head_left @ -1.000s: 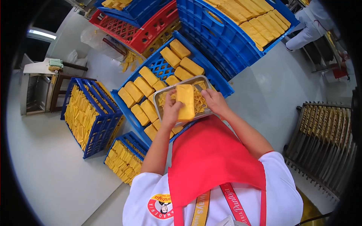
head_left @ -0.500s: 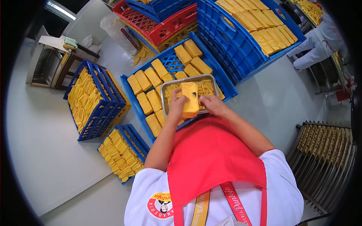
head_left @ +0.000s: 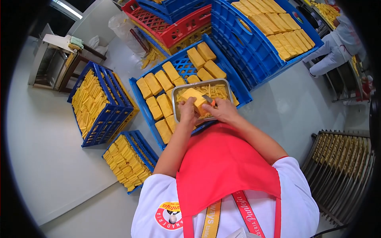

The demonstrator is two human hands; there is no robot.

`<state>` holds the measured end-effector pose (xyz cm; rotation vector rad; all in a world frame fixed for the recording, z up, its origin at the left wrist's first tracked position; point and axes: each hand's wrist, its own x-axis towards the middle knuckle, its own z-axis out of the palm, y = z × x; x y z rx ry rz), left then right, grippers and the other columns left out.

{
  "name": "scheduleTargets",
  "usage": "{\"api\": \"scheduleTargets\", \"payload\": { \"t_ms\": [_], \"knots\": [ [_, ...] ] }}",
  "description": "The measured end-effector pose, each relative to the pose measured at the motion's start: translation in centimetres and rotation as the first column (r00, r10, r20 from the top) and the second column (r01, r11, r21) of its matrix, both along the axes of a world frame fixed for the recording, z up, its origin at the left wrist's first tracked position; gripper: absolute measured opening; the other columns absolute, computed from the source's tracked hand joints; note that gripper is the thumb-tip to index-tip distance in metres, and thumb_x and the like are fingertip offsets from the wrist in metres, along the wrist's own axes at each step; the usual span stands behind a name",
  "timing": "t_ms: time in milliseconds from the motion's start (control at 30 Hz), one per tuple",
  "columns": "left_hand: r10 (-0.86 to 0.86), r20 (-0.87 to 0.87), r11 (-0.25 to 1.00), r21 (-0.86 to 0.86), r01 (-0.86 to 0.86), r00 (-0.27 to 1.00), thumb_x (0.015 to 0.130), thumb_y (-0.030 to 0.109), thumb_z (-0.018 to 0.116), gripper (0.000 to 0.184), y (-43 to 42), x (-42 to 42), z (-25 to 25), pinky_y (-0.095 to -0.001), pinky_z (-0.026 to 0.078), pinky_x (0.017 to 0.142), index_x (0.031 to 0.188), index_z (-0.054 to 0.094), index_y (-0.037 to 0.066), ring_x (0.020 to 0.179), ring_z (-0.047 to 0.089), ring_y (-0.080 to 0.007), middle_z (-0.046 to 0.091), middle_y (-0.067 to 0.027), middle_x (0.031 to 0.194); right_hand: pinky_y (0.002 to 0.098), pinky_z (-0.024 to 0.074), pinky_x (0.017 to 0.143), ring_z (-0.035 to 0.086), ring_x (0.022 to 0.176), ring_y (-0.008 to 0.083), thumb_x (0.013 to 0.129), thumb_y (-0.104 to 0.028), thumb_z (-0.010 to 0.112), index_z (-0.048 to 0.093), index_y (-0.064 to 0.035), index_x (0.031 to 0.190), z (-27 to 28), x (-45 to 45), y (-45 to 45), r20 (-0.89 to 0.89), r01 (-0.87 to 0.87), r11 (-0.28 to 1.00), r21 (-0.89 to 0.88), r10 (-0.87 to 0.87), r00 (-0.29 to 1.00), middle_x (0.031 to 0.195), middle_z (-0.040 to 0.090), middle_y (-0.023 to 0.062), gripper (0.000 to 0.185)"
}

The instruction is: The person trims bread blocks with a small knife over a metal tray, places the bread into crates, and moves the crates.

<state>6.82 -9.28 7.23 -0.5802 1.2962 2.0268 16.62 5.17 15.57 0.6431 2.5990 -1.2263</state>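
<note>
A yellow loaf [head_left: 191, 95] is tilted over a metal tray [head_left: 230, 93], gripped in my left hand [head_left: 187, 110] with the fingers closed around its left side. My right hand [head_left: 223, 110] is closed on a small knife [head_left: 207, 98], whose grey blade lies at the loaf's right edge; a bit of its orange handle shows. The right thumb reaches to the loaf's near end. Thin yellow strips [head_left: 216, 90] fill the tray beneath. That tray rests on a blue crate [head_left: 137, 104] with several more yellow loaves [head_left: 164, 105] in rows.
Blue crates [head_left: 92, 127] of yellow strips stand at the left. Tall blue crates [head_left: 250, 51] of loaves rise at the back right, beside a red crate [head_left: 178, 31]. A rack of trays [head_left: 337, 170] stands at right; another person [head_left: 331, 55] is at upper right.
The loaf has turned from upright to slanted, leaning to the upper left. My right hand has moved in closer to it, and more of the knife now shows.
</note>
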Motion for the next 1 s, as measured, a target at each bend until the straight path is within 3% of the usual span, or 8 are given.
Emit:
{"api": "scheduleTargets", "payload": {
  "t_ms": [133, 500, 600, 667, 700, 833, 900, 1000],
  "knots": [
    [0.108, 0.001, 0.983, -0.149, -0.107, 0.994, 0.075, 0.017, 0.075, 0.080, 0.8, 1.2, 1.8, -0.0403, 0.053, 0.061, 0.134, 0.021, 0.012, 0.095, 0.057, -0.0281, 0.046, -0.0176, 0.119, 0.0449, 0.0518, 0.080, 0.067, 0.091, 0.0368, 0.069, -0.078, 0.061, 0.066, -0.0051, 0.100, 1.1, -0.6, -0.1, 0.010, -0.018, 0.973, 0.232, 0.016, 1.000, 0.092, 0.069, 0.0220, 0.080],
    [0.174, -0.031, 0.973, -0.146, -0.176, 0.984, 0.076, 0.019, 0.080, 0.093, 0.9, 1.3, 1.8, -0.0411, 0.056, 0.064, 0.140, 0.012, 0.010, 0.093, 0.060, -0.0282, 0.048, -0.0176, 0.118, 0.0480, 0.0519, 0.075, 0.067, 0.084, 0.0384, 0.077, -0.074, 0.054, 0.068, -0.0045, 0.080, -0.3, -1.1, -1.7, 0.018, -0.153, 0.969, 0.193, 0.152, 0.988, 0.082, 0.068, 0.0208, 0.071],
    [0.154, 0.101, 0.988, 0.014, -0.156, 0.983, 0.082, 0.025, 0.075, 0.076, -0.4, -0.5, 0.8, -0.0412, 0.058, 0.068, 0.138, 0.026, 0.010, 0.095, 0.063, -0.0279, 0.056, -0.0142, 0.115, 0.0476, 0.0515, 0.075, 0.066, 0.083, 0.0385, 0.075, -0.075, 0.057, 0.067, -0.0046, 0.080, 0.4, -1.0, -0.7, -0.026, -0.160, 0.980, 0.121, 0.165, 0.986, 0.082, 0.068, 0.0202, 0.071],
    [-0.170, 0.221, 0.952, 0.289, 0.102, 0.960, 0.088, 0.034, 0.066, 0.050, -1.7, -1.3, 2.3, -0.0378, 0.060, 0.073, 0.128, 0.046, 0.011, 0.096, 0.066, -0.0240, 0.063, -0.0091, 0.111, 0.0470, 0.0513, 0.075, 0.066, 0.084, 0.0383, 0.071, -0.076, 0.059, 0.067, -0.0046, 0.083, 0.6, -0.9, 0.7, -0.083, -0.113, 0.993, 0.032, 0.116, 0.990, 0.084, 0.068, 0.0198, 0.073],
    [-0.211, 0.242, 0.969, 0.181, 0.170, 0.947, 0.092, 0.042, 0.058, 0.037, -1.9, -1.5, 2.6, -0.0323, 0.061, 0.073, 0.114, 0.061, 0.012, 0.094, 0.068, -0.0196, 0.067, -0.0055, 0.108, 0.0463, 0.0512, 0.075, 0.066, 0.084, 0.0375, 0.066, -0.077, 0.064, 0.066, -0.0050, 0.086, 0.7, -0.8, 1.4, -0.114, -0.142, 0.982, 0.121, 0.156, 0.981, 0.085, 0.068, 0.0193, 0.075],
    [-0.307, 0.294, 0.947, 0.190, 0.260, 0.905, 0.091, 0.043, 0.058, 0.038, -2.5, -2.3, 3.0, -0.0289, 0.061, 0.066, 0.113, 0.061, 0.012, 0.091, 0.069, -0.0178, 0.068, -0.0043, 0.102, 0.0442, 0.0512, 0.073, 0.066, 0.085, 0.0354, 0.053, -0.075, 0.075, 0.062, -0.0060, 0.093, 0.4, -1.3, 2.2, -0.203, -0.215, 0.935, 0.281, 0.277, 0.939, 0.089, 0.067, 0.0181, 0.081],
    [-0.410, 0.297, 0.906, 0.237, 0.350, 0.862, 0.092, 0.043, 0.057, 0.038, -2.6, -2.5, 3.2, -0.0244, 0.060, 0.058, 0.111, 0.062, 0.011, 0.084, 0.070, -0.0169, 0.069, -0.0028, 0.098, 0.0442, 0.0511, 0.072, 0.066, 0.084, 0.0353, 0.052, -0.074, 0.076, 0.062, -0.0061, 0.090, 0.7, -1.6, 2.0, -0.210, -0.229, 0.925, 0.303, 0.299, 0.931, 0.088, 0.067, 0.0178, 0.078],
    [-0.364, 0.329, 0.928, 0.209, 0.309, 0.871, 0.092, 0.043, 0.057, 0.037, -1.8, -2.0, 3.4, -0.0224, 0.059, 0.054, 0.112, 0.062, 0.012, 0.081, 0.070, -0.0160, 0.069, -0.0019, 0.096, 0.0445, 0.0509, 0.070, 0.066, 0.083, 0.0351, 0.054, -0.072, 0.076, 0.062, -0.0062, 0.085, 0.9, -1.8, 1.6, -0.222, -0.256, 0.907, 0.335, 0.340, 0.914, 0.085, 0.067, 0.0171, 0.074]
  ]
}}
